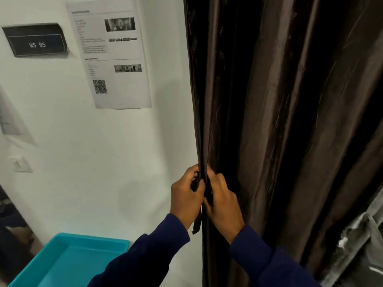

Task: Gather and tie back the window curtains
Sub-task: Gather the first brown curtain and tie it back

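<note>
**Both hands gripped the curtain's left edge**

You had your left hand (187, 195) and your right hand (222, 200) side by side at the left edge of the dark brown, glossy pleated curtain (279, 121). Your left hand's fingers were curled round a narrow bunched fold of that edge, and a short dark strip of fabric (198, 221) hung down just below that hand. Your right hand pinched the same edge from the other side, its fingers partly hidden in the folds, so the 2 hands nearly touched. The rest of the curtain hung in long vertical folds above and to the right of your hands.

To the left of your hands stood the white wall (103, 152). High above your left hand hung a printed white paper sheet (112, 54) with a QR code, and further left a dark sign (37, 40) reading "WS 05". Below your left sleeve (149, 257) sat a turquoise plastic tray (62, 264).
</note>
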